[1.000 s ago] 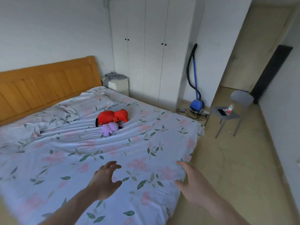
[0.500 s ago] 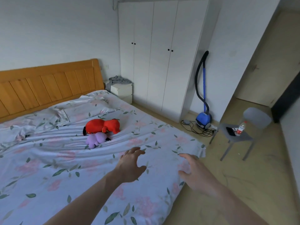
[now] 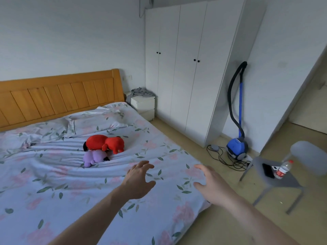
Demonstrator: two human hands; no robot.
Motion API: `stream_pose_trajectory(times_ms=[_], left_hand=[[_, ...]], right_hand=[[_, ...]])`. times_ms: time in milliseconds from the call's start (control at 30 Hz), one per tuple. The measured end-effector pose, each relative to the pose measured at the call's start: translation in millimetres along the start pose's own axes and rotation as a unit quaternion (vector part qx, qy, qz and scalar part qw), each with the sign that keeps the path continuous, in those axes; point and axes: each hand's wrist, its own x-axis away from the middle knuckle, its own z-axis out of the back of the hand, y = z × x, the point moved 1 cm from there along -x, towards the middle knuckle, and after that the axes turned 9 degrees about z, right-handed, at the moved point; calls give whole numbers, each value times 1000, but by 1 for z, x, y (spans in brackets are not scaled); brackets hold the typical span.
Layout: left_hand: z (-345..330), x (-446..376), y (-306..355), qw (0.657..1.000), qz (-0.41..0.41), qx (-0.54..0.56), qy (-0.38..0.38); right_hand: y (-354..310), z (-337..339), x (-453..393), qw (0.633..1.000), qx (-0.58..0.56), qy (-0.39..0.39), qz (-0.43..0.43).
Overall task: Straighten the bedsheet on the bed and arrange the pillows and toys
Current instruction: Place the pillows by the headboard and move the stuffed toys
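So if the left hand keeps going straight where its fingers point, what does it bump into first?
Probably just the flowery bedsheet. The left hand points up the bed, to the right of the red toy and purple toy, so it likely misses both, though depth is hard to judge.

White wardrobe (image 3: pixel 191 71) and blue vacuum (image 3: pixel 236 147) stand beyond the hands; a grey chair (image 3: pixel 276 179) (bottle, probably a phone) sits right.
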Motion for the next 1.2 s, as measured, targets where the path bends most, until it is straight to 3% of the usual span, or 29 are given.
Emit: stream_pose_trajectory(times_ms=[200,400,667,867,1200], left_hand=[[-23,-21,-6,994,105,-3,12],[-42,-103,5,979,199,-14,44],[-76,-310,129,984,165,25,60],[-71,-418,225,990,116,32,68],[-73,-553,267,964,228,23,136]], right_hand=[[53,35,-54,997,-13,-57,45],[126,79,-148,993,-9,-73,95],[243,147,-308,988,23,-104,115],[294,199,-408,984,38,-125,123],[365,256,-618,958,20,-167,230]])
